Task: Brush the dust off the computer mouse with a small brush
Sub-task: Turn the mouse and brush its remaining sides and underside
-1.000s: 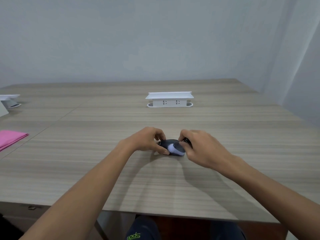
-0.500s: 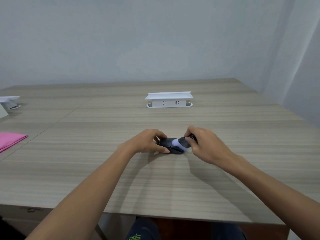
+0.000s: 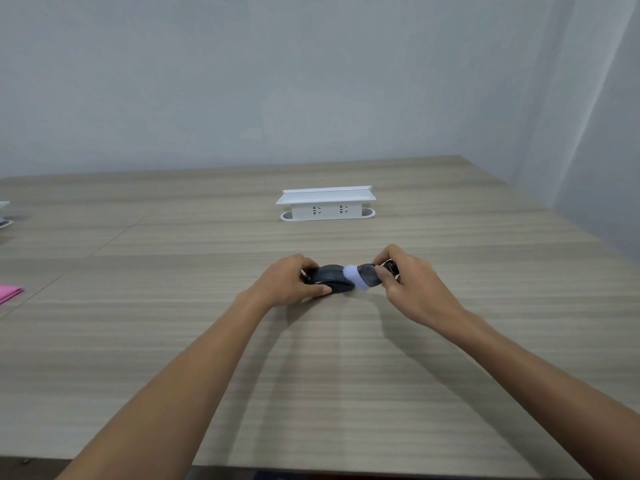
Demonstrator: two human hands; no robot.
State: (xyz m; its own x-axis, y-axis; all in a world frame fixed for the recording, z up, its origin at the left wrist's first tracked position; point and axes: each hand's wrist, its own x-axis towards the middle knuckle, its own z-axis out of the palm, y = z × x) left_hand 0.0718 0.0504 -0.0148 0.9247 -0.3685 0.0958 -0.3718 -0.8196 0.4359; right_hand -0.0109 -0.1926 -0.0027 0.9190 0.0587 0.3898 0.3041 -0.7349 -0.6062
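Two hands work at the middle of the pale wood-grain desk [image 3: 173, 341]. The left hand [image 3: 290, 281] curls its fingers and thumb round the small black computer mouse [image 3: 329, 278], a steady grip pinning it flat on the desk surface. The right hand [image 3: 412, 289] pinches the dark handle of the small brush with the pale lilac bristle head [image 3: 363, 277].

Since the frame half a second earlier, the brush has swept toward three o'clock: its bristle tuft, then on the mouse's top, now meets the mouse's three-o'clock end, and the right hand has drawn a little further from the left. The mouse and the left hand have stayed put.

At twelve o'clock from the mouse, well apart, stands the white plastic socket block with a flat shelf top [image 3: 325, 204]. At nine o'clock, a pink cloth [image 3: 8, 293] is cut off by the frame edge, as is a white object [image 3: 4, 213] beyond it, too little shown to identify. The left hand hides the mouse's nine-o'clock end; the brush's handle end vanishes inside the right fingers. The bristles are blurred.
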